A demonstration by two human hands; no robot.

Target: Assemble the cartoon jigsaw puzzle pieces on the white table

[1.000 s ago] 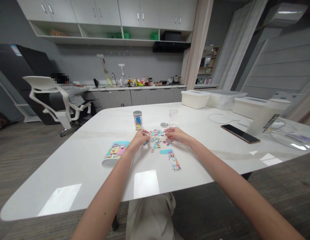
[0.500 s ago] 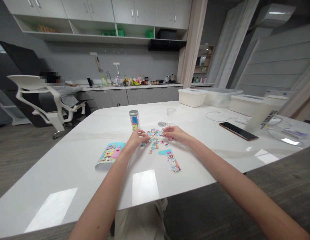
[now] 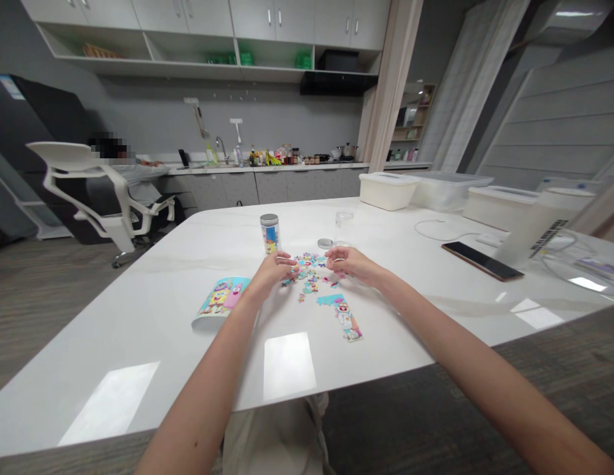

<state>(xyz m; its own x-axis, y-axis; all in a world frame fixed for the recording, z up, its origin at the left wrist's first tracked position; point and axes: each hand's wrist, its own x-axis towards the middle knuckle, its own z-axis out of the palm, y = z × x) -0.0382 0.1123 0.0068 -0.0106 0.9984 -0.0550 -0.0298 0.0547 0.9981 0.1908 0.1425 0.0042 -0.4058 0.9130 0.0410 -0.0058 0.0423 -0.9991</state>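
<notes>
A loose heap of small, colourful jigsaw puzzle pieces (image 3: 310, 260) lies on the white table between my hands. At its left edge, my left hand (image 3: 273, 270) has its thumb and fingers pinched on a puzzle piece (image 3: 295, 268). Over on the right edge, my right hand (image 3: 353, 264) is closed in a pinch; what is between its fingertips is too small to make out. Nearer to me lies a joined, L-shaped part of the puzzle (image 3: 347, 319) with a blue top and a cartoon figure. A curled cartoon picture sheet (image 3: 221, 300) rests left of my left forearm.
Behind my left hand stands a printed can (image 3: 270, 235) with a silver lid. A loose silver lid (image 3: 325, 243) and a clear jar (image 3: 343, 224) are beyond the heap. On the right are a phone (image 3: 481, 260), a tumbler (image 3: 549, 224), cables and storage boxes (image 3: 388, 191). A person sits far left.
The view has shifted slightly, so the scene sits a little further right. Both hands stay at the heap's edges, with only slight finger movement.
</notes>
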